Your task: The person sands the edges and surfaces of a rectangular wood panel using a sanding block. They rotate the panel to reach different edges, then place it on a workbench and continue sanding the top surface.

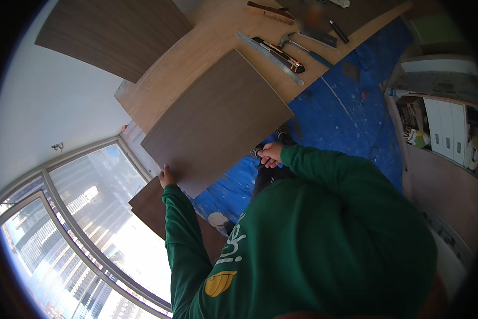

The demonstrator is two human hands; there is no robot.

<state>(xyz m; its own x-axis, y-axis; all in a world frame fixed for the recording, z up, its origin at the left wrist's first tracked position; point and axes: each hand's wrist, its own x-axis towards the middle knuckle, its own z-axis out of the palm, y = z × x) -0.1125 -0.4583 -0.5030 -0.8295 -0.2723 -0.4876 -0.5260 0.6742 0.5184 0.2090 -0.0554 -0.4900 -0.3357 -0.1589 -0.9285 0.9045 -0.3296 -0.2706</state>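
Observation:
A brown wood-grain panel (219, 119) lies across the near side of a plywood worktop (171, 79) and juts out towards me. My left hand (167, 176) grips the panel's near left corner, with the fingers on its upper face. Beyond the panel's right edge, my right hand (271, 154) hangs over my legs with its fingers curled; whether it holds anything small I cannot tell. Past the panel's far edge lie a steel ruler (269, 58), an orange and black utility knife (281, 54), a claw hammer (306, 50) and a black marker (339, 32).
A second wood-grain panel (115, 36) stands at the upper left. A wooden-handled brush (271, 12) is at the worktop's far side. Blue sheeting (338, 111) covers the floor. A window (99, 191) is to the left, shelves with white binders (445, 123) to the right.

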